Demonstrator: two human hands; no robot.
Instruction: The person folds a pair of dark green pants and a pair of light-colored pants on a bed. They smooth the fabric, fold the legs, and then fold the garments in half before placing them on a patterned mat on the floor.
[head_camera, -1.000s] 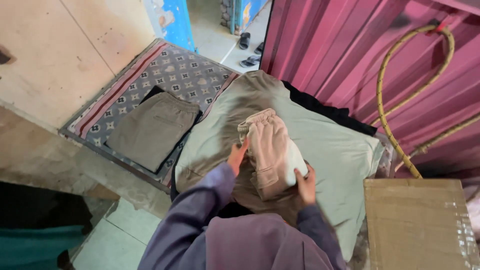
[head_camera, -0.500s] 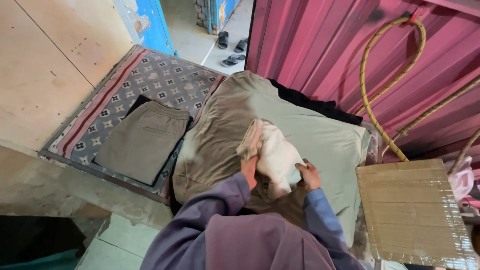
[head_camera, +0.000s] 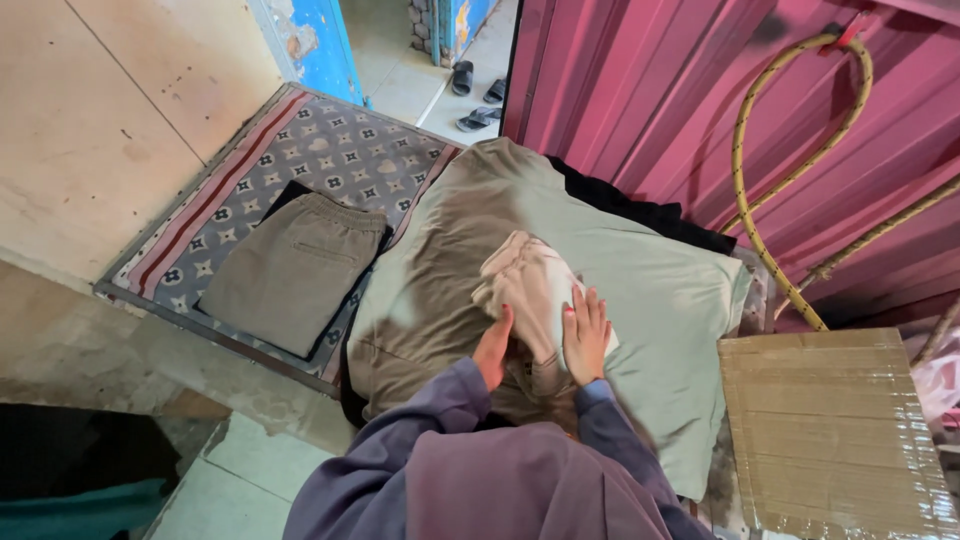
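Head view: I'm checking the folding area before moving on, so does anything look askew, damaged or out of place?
Mostly tidy. Both hands, left hand and right hand, press a beige garment on the green cushion. The blue door frame has chipped, peeling paint, and the yellow hose loops loosely against the pink wall.
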